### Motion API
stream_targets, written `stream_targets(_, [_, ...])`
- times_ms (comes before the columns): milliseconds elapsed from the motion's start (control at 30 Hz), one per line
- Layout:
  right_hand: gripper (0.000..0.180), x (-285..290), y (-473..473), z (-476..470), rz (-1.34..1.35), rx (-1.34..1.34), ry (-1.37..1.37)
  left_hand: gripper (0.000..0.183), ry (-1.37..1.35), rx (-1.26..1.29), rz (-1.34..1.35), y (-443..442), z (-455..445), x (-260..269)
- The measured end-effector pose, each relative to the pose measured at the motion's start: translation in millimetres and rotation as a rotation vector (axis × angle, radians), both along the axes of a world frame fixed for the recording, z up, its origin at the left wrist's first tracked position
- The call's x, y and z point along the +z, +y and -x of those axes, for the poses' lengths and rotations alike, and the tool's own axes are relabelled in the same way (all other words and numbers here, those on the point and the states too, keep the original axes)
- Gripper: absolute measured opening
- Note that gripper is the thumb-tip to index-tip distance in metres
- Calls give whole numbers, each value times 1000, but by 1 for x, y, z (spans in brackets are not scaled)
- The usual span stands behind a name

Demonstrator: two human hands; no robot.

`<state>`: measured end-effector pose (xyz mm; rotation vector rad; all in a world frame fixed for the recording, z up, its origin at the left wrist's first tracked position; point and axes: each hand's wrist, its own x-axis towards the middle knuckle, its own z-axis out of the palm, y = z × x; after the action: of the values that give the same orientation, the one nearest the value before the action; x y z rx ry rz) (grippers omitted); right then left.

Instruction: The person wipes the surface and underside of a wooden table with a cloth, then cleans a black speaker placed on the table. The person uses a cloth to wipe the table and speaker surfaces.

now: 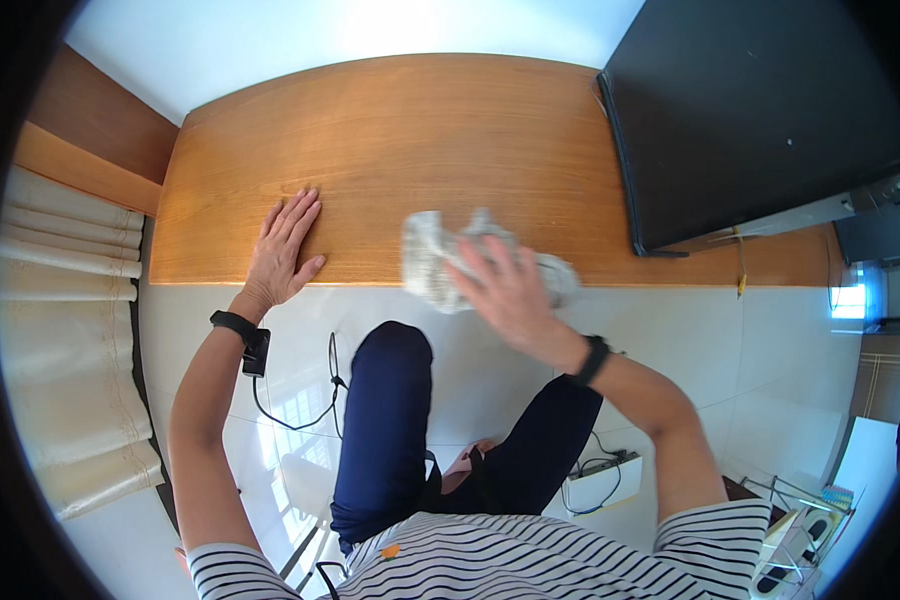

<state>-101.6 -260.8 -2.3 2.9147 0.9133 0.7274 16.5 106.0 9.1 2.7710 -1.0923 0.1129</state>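
A wooden tabletop stretches out before me. My left hand lies flat on it near the front edge at the left, fingers a little apart and nothing in it. My right hand, slightly blurred, is over a crumpled light grey-white cloth at the front edge, right of the middle. The cloth spreads out on both sides of the hand and partly hangs past the edge. Whether the fingers grip the cloth or only press on it is hard to see.
A large black cabinet-like object stands on the right of the tabletop. Cream curtains hang at the left. A cable runs from the device on my left wrist. On the floor are a white box with cables and a wire rack.
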Motion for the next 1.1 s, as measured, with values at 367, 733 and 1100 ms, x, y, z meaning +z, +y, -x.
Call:
stream_targets(367, [44, 9, -87, 32, 35, -168, 83, 76, -13, 1, 16, -2, 0, -4])
stream_targets(733, [62, 19, -128, 40, 58, -412, 279, 74, -1, -51, 50, 0, -2, -3])
stream_targets(1100, [96, 35, -99, 34, 171, -610, 357, 74, -11, -73, 65, 0, -3, -6])
